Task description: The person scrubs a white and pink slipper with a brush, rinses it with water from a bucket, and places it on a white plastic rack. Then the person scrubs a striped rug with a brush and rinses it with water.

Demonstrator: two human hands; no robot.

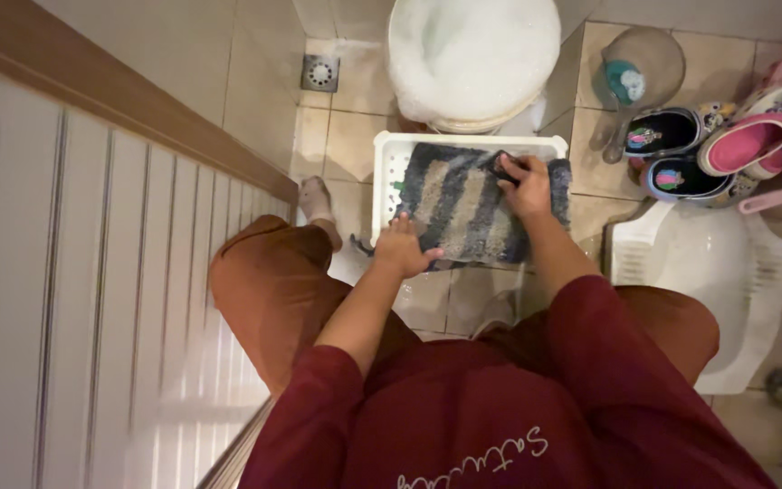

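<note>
Squatting on the tiled floor (355,136), we are working over a white plastic basket (389,172) turned so that a grey and beige striped mat (468,199) is lying across it, hanging off its near and right edges. Beyond its far edge a white basin of suds (472,54) is standing, and shoes (681,149) are crowding the right.

Our left hand (405,249) is pressing fingertips-down on the mat's near left corner, fingers curled. Our right hand (527,186) is clenching a small dark thing, perhaps a brush (502,167), against the far right part.

The floor is looking wet, so the light basket may be sliding under a hard stroke; the overhanging mat may be slipping off towards us, and our bare foot (316,197) may be losing grip.
</note>
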